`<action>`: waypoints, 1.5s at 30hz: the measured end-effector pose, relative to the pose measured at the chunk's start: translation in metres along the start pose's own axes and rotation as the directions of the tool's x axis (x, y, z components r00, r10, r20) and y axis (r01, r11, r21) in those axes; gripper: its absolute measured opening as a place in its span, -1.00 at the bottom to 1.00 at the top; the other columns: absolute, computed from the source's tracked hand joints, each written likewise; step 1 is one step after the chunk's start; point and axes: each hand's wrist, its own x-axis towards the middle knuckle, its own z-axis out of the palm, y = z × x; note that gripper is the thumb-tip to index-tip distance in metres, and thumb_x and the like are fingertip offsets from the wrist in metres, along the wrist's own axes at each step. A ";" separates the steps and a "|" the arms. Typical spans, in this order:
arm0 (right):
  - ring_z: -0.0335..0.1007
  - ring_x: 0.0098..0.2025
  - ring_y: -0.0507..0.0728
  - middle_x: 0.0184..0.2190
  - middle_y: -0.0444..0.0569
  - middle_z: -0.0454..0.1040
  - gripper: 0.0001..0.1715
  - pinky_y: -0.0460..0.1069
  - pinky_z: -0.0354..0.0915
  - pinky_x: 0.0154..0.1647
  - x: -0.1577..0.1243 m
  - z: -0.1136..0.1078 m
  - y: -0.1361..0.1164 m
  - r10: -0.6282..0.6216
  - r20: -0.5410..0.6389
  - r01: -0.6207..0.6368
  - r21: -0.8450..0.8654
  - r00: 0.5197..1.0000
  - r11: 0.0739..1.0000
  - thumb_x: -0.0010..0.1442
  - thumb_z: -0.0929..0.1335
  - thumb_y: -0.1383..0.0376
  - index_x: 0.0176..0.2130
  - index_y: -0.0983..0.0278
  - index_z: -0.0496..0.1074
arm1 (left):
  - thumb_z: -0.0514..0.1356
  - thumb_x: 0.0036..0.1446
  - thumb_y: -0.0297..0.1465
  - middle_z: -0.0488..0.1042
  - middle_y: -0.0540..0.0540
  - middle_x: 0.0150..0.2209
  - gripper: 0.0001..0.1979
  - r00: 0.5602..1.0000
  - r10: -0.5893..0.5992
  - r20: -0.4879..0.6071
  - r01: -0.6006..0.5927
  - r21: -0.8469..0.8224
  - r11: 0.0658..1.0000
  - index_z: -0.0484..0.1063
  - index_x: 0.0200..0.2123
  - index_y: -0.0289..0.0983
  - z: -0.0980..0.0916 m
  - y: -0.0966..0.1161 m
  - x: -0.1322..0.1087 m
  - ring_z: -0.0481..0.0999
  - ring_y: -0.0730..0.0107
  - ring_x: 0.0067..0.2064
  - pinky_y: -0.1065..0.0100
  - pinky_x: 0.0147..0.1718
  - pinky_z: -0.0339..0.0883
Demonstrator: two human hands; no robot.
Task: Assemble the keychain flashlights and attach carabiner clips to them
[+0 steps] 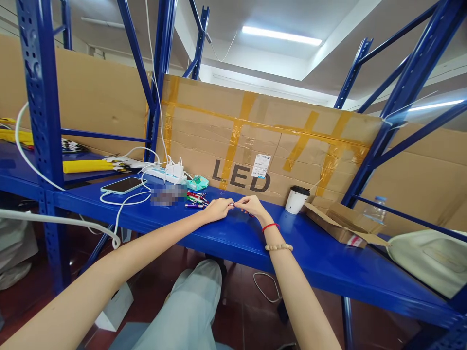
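Observation:
Both my hands meet over the blue shelf point(233, 238) in front of the cardboard wall marked LED. My left hand point(218, 209) is closed in a pinch on one end of a small thin object point(232, 204), which looks like one of the little pens. My right hand point(251, 204) pinches its other end; that wrist wears a red string and a bead bracelet. Just left of my left hand lies a small heap of coloured pens point(195, 199).
A phone point(123, 185) on a white cable lies at the left, beside a power strip point(166, 173) with chargers and a teal tissue pack point(198, 183). A paper cup point(296, 199) and an open cardboard box point(339, 221) stand to the right. Blue uprights frame the shelf.

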 end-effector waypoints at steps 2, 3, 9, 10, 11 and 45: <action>0.26 -0.29 -0.20 -0.35 -0.09 0.34 -0.52 -0.23 0.30 -0.23 0.001 0.000 0.001 0.040 0.024 -0.039 -0.019 0.999 0.999 0.18 0.20 0.09 -0.18 0.48 0.31 | 0.04 0.24 -0.32 0.44 -0.14 -0.18 -0.74 1.000 0.013 0.005 -0.013 0.016 1.000 0.37 -0.12 -0.36 0.001 0.000 0.001 0.45 0.31 -0.13 0.14 -0.13 0.33; 0.26 -0.28 -0.20 -0.34 -0.08 0.34 -0.52 -0.23 0.31 -0.22 0.001 0.000 0.002 0.060 0.036 -0.059 -0.025 0.998 0.998 0.18 0.20 0.08 -0.18 0.48 0.31 | 0.05 0.24 -0.33 0.43 -0.14 -0.17 -0.74 1.000 0.020 0.008 -0.021 0.021 1.000 0.36 -0.11 -0.36 0.002 -0.001 0.001 0.44 0.31 -0.12 0.14 -0.11 0.33; 0.26 -0.29 -0.21 -0.34 -0.08 0.34 -0.51 -0.23 0.31 -0.20 0.006 0.000 0.008 0.128 0.082 -0.128 -0.014 0.988 0.992 0.19 0.18 0.07 -0.19 0.47 0.31 | 0.04 0.24 -0.36 0.42 -0.14 -0.12 -0.74 0.999 0.053 0.008 -0.053 0.017 0.998 0.34 -0.05 -0.34 0.004 -0.002 0.002 0.42 0.29 -0.08 0.11 -0.08 0.30; 0.26 -0.30 -0.21 -0.35 -0.08 0.34 -0.51 -0.23 0.31 -0.21 0.006 0.000 0.008 0.128 0.082 -0.128 -0.006 0.988 0.992 0.19 0.17 0.07 -0.19 0.46 0.31 | 0.04 0.24 -0.36 0.42 -0.14 -0.13 -0.73 0.999 0.050 0.001 -0.050 0.015 0.999 0.33 -0.03 -0.33 0.005 -0.002 0.002 0.42 0.29 -0.09 0.12 -0.08 0.30; 0.25 -0.31 -0.22 -0.35 -0.08 0.34 -0.51 -0.24 0.30 -0.22 0.006 0.000 0.008 0.124 0.080 -0.124 0.004 0.989 0.992 0.19 0.17 0.07 -0.19 0.46 0.31 | 0.03 0.25 -0.35 0.42 -0.14 -0.14 -0.72 0.999 0.045 -0.006 -0.045 0.014 0.999 0.32 -0.02 -0.33 0.005 -0.002 0.002 0.43 0.29 -0.09 0.12 -0.08 0.31; 0.27 -0.27 -0.20 -0.29 -0.06 0.34 -0.51 -0.22 0.32 -0.21 0.010 0.000 0.016 -0.089 -0.044 0.094 0.115 0.995 0.989 0.18 0.20 0.10 -0.08 0.46 0.28 | 0.01 0.25 -0.27 0.42 -0.16 -0.13 -0.68 0.992 -0.119 -0.033 0.118 -0.035 0.992 0.31 -0.03 -0.35 0.003 0.002 0.002 0.45 0.30 -0.13 0.14 -0.14 0.35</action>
